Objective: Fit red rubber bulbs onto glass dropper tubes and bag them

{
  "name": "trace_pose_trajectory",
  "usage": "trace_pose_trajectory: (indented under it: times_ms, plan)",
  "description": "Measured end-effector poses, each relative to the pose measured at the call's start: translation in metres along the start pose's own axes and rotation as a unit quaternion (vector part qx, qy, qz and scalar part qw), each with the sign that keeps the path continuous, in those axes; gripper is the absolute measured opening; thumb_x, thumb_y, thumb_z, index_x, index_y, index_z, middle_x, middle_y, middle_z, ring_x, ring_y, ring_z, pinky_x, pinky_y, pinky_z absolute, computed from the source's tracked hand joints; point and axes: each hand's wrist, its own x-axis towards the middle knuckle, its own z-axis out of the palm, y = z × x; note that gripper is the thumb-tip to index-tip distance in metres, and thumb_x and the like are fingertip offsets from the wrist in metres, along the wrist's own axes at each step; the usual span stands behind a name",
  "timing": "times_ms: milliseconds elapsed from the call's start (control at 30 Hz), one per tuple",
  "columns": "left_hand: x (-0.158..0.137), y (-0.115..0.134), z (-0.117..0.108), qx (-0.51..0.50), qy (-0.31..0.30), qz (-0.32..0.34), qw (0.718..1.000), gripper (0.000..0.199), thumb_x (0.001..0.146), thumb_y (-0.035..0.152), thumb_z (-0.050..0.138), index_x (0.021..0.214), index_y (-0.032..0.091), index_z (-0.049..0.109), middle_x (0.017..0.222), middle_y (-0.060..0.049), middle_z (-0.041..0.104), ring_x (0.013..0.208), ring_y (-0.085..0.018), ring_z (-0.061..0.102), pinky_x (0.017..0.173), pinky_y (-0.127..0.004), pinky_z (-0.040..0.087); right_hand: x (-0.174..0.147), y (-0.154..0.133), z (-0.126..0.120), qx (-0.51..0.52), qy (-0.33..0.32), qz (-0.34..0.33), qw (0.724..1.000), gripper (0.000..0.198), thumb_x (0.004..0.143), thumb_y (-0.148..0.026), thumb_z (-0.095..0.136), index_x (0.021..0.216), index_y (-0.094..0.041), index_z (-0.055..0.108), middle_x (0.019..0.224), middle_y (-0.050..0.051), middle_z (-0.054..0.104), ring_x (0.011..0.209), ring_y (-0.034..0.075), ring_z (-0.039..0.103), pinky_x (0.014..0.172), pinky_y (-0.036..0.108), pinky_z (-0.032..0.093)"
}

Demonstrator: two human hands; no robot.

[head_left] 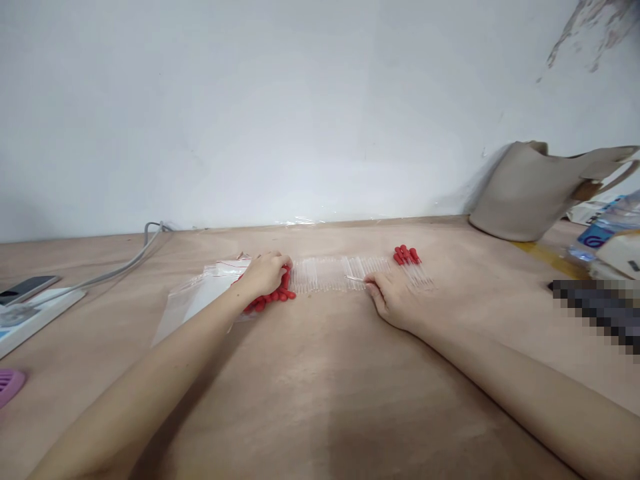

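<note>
L hand (266, 273), ctr-left of frame: at red bulbs (283, 294), grip can't tell. R hand (393, 300), ctr-right: pinching 1 clear tube (355, 279). Tube row (320, 275), mid-frame, on tabletop (320, 380).

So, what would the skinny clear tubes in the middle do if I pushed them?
The clear tubes might roll or slide, since they look slim and smooth, side by side on the flat table. Each is probably very light, being so thin and see-through. They're likely fairly stiff too, because they lie quite straight.
</note>
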Motion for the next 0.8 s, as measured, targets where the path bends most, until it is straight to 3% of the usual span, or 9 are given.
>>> trace_pose_trajectory:
  times_ms: [100,200,267,333,400,467,633,800]
  plan:
    - [-0.005,0.000,-0.007,-0.027,0.016,-0.007,0.999,0.025,0.078,0.013,0.040,0.089,0.018,0.062,0.085,-0.006,0.062,0.082,-0.021,0.058,0.070,-0.029,0.043,0.000,-0.001,-0.002,-0.007,-0.014,0.003,1.000,0.018,0.088,-0.023,0.036,0.091,-0.016,0.053,0.078,0.006,0.061,0.072,0.018,0.056,0.066,0.032,0.043]
    - [-0.016,0.007,-0.014,-0.125,0.085,-0.012,0.988,0.022,0.078,0.017,0.043,0.093,0.019,0.060,0.085,-0.005,0.062,0.080,-0.020,0.059,0.069,-0.029,0.045,0.000,-0.003,-0.003,-0.003,-0.010,-0.009,1.000,0.020,0.088,-0.022,0.035,0.094,-0.017,0.053,0.080,0.006,0.061,0.072,0.018,0.056,0.067,0.032,0.044]
    - [-0.026,0.017,-0.014,-0.226,0.152,-0.019,0.962,0.024,0.079,0.019,0.045,0.098,0.019,0.059,0.091,-0.004,0.063,0.078,-0.018,0.060,0.071,-0.029,0.046,0.000,-0.005,-0.003,0.004,0.011,-0.021,1.000,0.024,0.089,-0.020,0.034,0.104,-0.017,0.052,0.087,0.007,0.062,0.077,0.018,0.057,0.069,0.032,0.045]
    - [-0.037,0.030,-0.007,-0.346,0.178,-0.029,0.920,0.021,0.080,0.023,0.046,0.094,0.019,0.061,0.092,-0.004,0.063,0.076,-0.016,0.060,0.069,-0.028,0.047,-0.001,-0.008,-0.002,0.009,0.021,-0.036,0.999,0.028,0.089,-0.019,0.034,0.111,-0.018,0.050,0.091,0.007,0.063,0.079,0.018,0.058,0.070,0.031,0.045]
    - [-0.046,0.044,0.005,-0.468,0.146,-0.033,0.871,0.018,0.078,0.026,0.051,0.091,0.016,0.059,0.084,-0.004,0.064,0.072,-0.015,0.060,0.065,-0.026,0.047,-0.001,-0.013,-0.002,0.013,0.014,-0.047,0.999,0.028,0.089,-0.018,0.034,0.110,-0.019,0.052,0.091,0.007,0.063,0.079,0.017,0.058,0.070,0.030,0.045]
    - [-0.054,0.056,0.018,-0.521,0.134,-0.029,0.842,0.013,0.074,0.025,0.058,0.083,0.016,0.055,0.084,-0.004,0.063,0.074,-0.014,0.060,0.066,-0.024,0.047,-0.001,-0.018,-0.002,0.025,0.003,-0.051,0.998,0.025,0.089,-0.018,0.035,0.105,-0.018,0.054,0.092,0.007,0.063,0.082,0.017,0.058,0.073,0.031,0.044]
    - [-0.061,0.070,0.036,-0.512,0.071,-0.031,0.855,0.022,0.075,0.030,0.061,0.072,0.017,0.043,0.070,0.000,0.061,0.063,-0.013,0.060,0.057,-0.022,0.045,-0.003,-0.033,-0.001,0.062,-0.027,-0.047,0.997,0.017,0.089,-0.022,0.039,0.093,-0.018,0.055,0.086,0.005,0.064,0.078,0.015,0.057,0.073,0.030,0.041]
    - [-0.062,0.070,0.035,-0.513,0.036,-0.006,0.858,0.019,0.080,0.030,0.056,0.089,0.019,0.043,0.071,-0.001,0.065,0.068,-0.016,0.065,0.065,-0.028,0.048,-0.005,-0.042,-0.003,0.069,-0.033,-0.045,0.996,0.016,0.088,-0.022,0.040,0.091,-0.018,0.055,0.084,0.004,0.064,0.075,0.014,0.057,0.072,0.029,0.040]
